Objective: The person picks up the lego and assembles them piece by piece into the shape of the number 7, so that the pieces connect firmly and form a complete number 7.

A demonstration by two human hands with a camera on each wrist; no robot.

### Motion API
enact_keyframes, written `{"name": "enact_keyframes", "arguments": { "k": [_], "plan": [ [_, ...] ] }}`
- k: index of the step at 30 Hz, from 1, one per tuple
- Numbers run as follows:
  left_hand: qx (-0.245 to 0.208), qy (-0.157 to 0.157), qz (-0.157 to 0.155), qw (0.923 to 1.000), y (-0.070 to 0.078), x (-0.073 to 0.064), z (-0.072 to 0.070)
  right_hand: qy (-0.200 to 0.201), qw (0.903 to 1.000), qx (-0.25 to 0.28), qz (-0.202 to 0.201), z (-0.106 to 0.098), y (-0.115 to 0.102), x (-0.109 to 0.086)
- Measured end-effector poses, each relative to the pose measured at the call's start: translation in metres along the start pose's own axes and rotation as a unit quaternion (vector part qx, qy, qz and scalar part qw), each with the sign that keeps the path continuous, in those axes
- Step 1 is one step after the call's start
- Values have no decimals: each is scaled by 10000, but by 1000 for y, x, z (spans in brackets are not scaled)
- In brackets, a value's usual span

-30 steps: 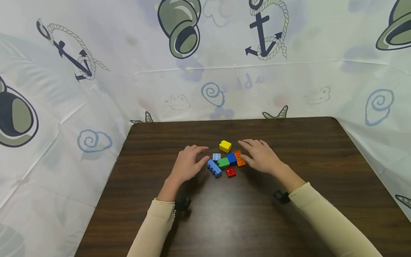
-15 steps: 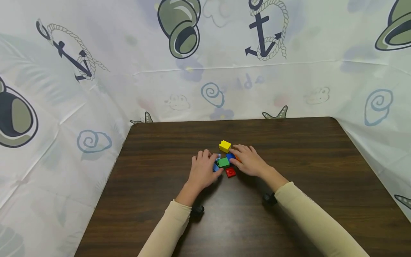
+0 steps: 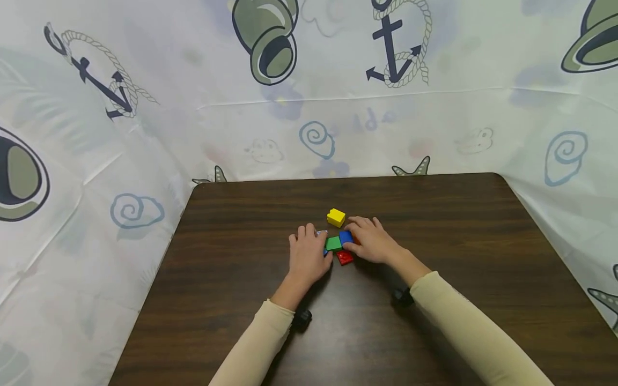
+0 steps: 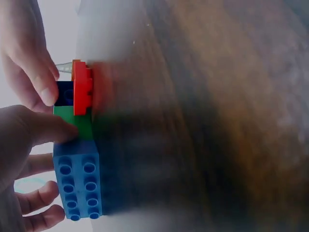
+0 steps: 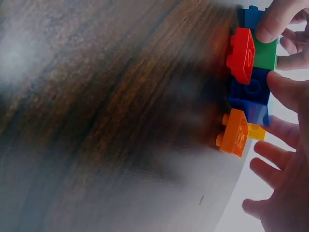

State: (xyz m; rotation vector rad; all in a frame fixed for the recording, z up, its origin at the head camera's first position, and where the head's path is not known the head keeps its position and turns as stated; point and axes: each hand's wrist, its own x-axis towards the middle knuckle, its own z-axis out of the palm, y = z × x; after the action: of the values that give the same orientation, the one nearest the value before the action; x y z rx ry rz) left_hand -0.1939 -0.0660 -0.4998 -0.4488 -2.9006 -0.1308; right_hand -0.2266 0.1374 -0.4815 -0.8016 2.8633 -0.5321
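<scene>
On the table, my left hand (image 3: 309, 257) has thumb and index finger on either side of the green brick (image 3: 333, 244), pinching it. Its thumb (image 4: 58, 128) lies across the green, by the lighter blue brick (image 4: 77, 183), which the hand mostly hides in the head view. My right hand (image 3: 374, 241) pinches the dark blue brick (image 5: 251, 94) between thumb and index finger, its other fingers spread. Green and dark blue stand side by side. A red brick (image 3: 345, 258) lies just in front of them, and an orange brick (image 5: 234, 133) is beside the dark blue one.
A yellow brick (image 3: 336, 217) lies behind the cluster. A pale brick (image 3: 322, 232) barely shows behind my left fingers. The dark wooden table (image 3: 217, 268) ends at a patterned curtain (image 3: 270, 123).
Both hands have moved inward to the bricks and taken hold of the green and dark blue ones. The bricks have hardly moved; the head view has shifted slightly.
</scene>
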Motion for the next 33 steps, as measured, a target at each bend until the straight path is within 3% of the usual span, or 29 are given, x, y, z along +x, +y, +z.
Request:
{"name": "enact_keyframes", "arguments": {
  "k": [8,12,18,27,33],
  "plan": [
    [-1,-1,-69,10000,-13,1,-10,172,9997,103,-170,0,-2,-4],
    [-266,93,66,9996,-16,2,-17,305,9985,139,-441,0,-2,-8],
    [-477,177,343,9981,-14,2,-22,180,9975,142,-675,-4,-1,-13],
    [-174,135,755,9969,-7,8,-21,286,9965,583,-522,-16,1,-20],
    [-94,-155,996,9949,0,13,-19,383,9964,686,-328,-16,4,-24]
  ]
}}
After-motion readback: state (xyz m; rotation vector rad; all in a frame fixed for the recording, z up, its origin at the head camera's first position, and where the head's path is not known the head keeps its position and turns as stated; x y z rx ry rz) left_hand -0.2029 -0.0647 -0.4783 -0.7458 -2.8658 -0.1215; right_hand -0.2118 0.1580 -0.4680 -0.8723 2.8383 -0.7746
